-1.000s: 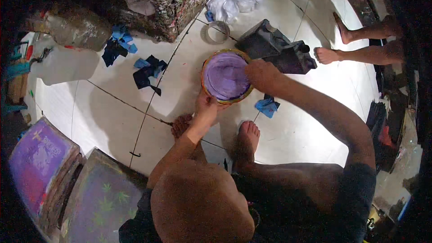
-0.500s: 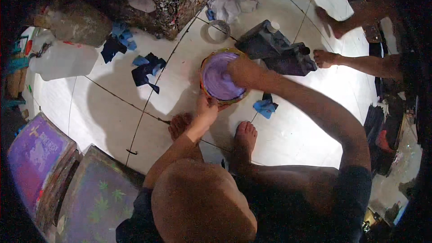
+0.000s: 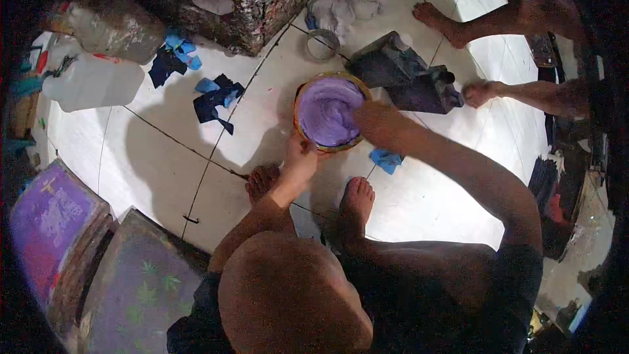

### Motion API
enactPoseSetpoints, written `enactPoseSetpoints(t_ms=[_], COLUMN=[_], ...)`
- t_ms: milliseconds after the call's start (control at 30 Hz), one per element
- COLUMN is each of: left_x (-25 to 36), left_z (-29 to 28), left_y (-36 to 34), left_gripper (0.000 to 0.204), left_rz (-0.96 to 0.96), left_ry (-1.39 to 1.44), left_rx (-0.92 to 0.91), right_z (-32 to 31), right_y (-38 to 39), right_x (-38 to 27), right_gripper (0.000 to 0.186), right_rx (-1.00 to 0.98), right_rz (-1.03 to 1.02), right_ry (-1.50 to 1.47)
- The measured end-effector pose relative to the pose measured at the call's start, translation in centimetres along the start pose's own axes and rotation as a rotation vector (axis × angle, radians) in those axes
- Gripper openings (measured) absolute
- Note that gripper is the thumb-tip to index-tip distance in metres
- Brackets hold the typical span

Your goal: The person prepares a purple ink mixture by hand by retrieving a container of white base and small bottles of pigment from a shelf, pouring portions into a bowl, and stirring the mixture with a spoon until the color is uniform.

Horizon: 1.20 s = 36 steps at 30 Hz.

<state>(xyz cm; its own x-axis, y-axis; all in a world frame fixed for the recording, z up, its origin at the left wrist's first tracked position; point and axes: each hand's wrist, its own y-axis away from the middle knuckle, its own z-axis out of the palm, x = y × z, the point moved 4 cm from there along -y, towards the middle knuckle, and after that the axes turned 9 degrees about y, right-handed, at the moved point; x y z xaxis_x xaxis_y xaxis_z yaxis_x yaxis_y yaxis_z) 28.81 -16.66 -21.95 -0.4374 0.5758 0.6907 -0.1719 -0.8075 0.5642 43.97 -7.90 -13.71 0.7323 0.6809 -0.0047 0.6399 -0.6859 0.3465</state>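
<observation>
A round tub of thick lilac paint (image 3: 331,111) is in front of me, its yellowish rim streaked with paint. My left hand (image 3: 303,157) grips the near side of the tub at its rim. At the tub's right edge is my right hand (image 3: 379,123), curled closed and a little blurred. Whatever it holds is hidden from this view. The paint surface carries fresh swirl marks. Just below the right forearm, a blue cloth scrap (image 3: 386,161) lies on the floor.
Two dark plastic jugs (image 3: 419,78) lie beyond the tub, near a tape roll (image 3: 321,44). Dark and blue cloth scraps (image 3: 216,99) and a whitish jerrycan (image 3: 95,84) are at left. Painted screen frames (image 3: 59,223) stand lower left. Another person's feet (image 3: 481,93) are at right.
My right hand has swung right, from over the paint to the tub's right edge, showing more of the paint. My left hand keeps its grip. The other person's upper foot has shifted left.
</observation>
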Motion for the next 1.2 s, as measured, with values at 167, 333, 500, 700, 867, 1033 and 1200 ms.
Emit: enactPoseSetpoints(t_ms=[167,333,500,700,867,1033,1200], left_x=[-1.9,0.8,-2.7,-2.2,1.1,-1.5,-1.5], left_z=[-0.5,0.2,-2.2,-1.1,0.4,-0.2,-1.8], left_y=[-0.4,1.4,-0.7,-0.8,0.7,-0.2,-0.6], left_gripper=[0.038,0.040,0.047,0.046,0.046,0.042,0.047], left_rz=[0.252,0.129,0.146,0.160,0.039,0.269,0.164], left_ry=[-0.044,-0.143,-0.040,-0.054,0.043,-0.008,-0.116], left_rx=[0.105,0.074,-0.062,0.000,0.016,-0.074,-0.057], right_z=[-2.5,-1.2,-2.2,-1.3,-0.9,0.6,-1.8], right_y=[-3.5,-0.1,-2.0,-0.6,-1.0,-1.2,-1.4], right_x=[0.6,-0.7,1.9,-1.3,2.4,0.2,1.0], right_gripper=[0.014,0.014,0.012,0.011,0.017,0.018,0.013], right_rx=[-0.339,-0.079,-0.118,-0.082,-0.151,0.004,-0.186], right_rz=[0.107,-0.086,-0.020,-0.110,0.102,-0.113,0.055], right_ry=[-0.010,0.010,-0.271,-0.035,-0.127,-0.088,-0.192])
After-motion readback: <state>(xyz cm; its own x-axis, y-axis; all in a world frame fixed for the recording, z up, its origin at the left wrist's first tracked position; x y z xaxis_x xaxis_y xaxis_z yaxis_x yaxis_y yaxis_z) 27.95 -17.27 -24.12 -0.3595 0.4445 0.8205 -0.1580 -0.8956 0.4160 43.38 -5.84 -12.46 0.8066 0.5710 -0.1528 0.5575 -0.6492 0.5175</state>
